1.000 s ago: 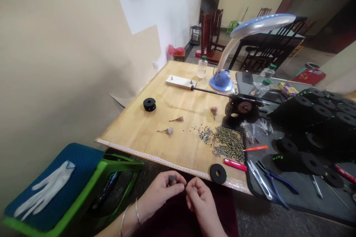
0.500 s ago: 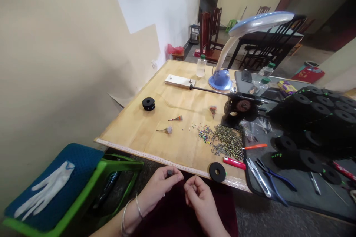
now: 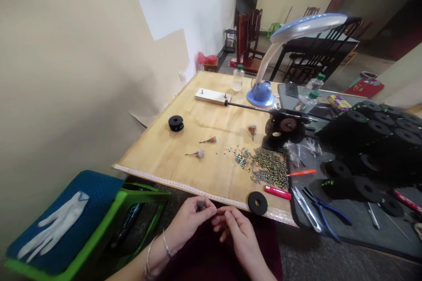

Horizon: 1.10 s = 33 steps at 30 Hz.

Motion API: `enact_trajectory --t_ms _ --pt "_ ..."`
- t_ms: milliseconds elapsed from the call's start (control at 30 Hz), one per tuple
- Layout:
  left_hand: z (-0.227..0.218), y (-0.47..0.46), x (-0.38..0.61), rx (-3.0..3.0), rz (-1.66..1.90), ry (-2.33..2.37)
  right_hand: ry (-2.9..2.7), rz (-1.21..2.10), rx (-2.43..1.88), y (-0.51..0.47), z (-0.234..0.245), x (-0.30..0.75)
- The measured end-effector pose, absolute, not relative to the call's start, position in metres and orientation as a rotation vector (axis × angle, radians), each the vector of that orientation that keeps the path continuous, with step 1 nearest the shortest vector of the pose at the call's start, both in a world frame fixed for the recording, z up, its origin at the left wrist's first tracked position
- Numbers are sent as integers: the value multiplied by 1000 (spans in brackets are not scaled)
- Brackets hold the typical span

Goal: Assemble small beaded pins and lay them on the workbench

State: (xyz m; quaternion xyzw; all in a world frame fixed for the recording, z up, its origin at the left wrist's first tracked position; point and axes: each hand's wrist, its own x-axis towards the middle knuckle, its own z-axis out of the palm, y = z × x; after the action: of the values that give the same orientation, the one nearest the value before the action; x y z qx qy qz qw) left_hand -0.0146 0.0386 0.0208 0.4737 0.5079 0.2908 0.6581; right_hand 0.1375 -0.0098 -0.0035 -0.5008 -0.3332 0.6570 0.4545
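My left hand [image 3: 194, 214] is closed in a pinch at the table's front edge. A small dark thing shows within its curled fingers, too small to name. Touching or almost touching its fingertips, my right hand [image 3: 234, 224] is also pinched, thumb against forefinger; anything between them is too fine to see. Just right of the hands lies a black foam ring [image 3: 257, 203]. Beyond it are a pile of small metal pieces [image 3: 270, 167] with dark and yellowish parts and a scatter of coloured beads [image 3: 243, 159]. Small tied bundles [image 3: 208, 140] lie farther left.
A red-handled tool [image 3: 277, 192], tweezers [image 3: 306, 210] and pliers [image 3: 326, 215] lie at the right. Stacked black foam rolls [image 3: 369, 140] crowd the grey mat. Behind stand a black winding device [image 3: 285, 125] and a blue lamp [image 3: 262, 93]. A black spool [image 3: 176, 123] sits left.
My right hand has moved slightly up and left, so its fingertips meet or nearly meet those of my left. Its lower fingers have loosened a little. My left hand has barely moved.
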Motion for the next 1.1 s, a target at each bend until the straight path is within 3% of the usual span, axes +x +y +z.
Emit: enact_trajectory --t_ms 400,667,833,1100 --pt "28 34 -10 1322 647 1202 -838 1667 -1219 -7 0 132" --pt "32 43 -23 1752 696 1287 -938 1528 -1350 -6 -7 135" --pt "30 82 -64 2135 797 1576 -789 1518 -1303 -3 -5 137" --pt "27 121 -86 2389 533 1779 -604 1504 -1229 -5 -6 139"
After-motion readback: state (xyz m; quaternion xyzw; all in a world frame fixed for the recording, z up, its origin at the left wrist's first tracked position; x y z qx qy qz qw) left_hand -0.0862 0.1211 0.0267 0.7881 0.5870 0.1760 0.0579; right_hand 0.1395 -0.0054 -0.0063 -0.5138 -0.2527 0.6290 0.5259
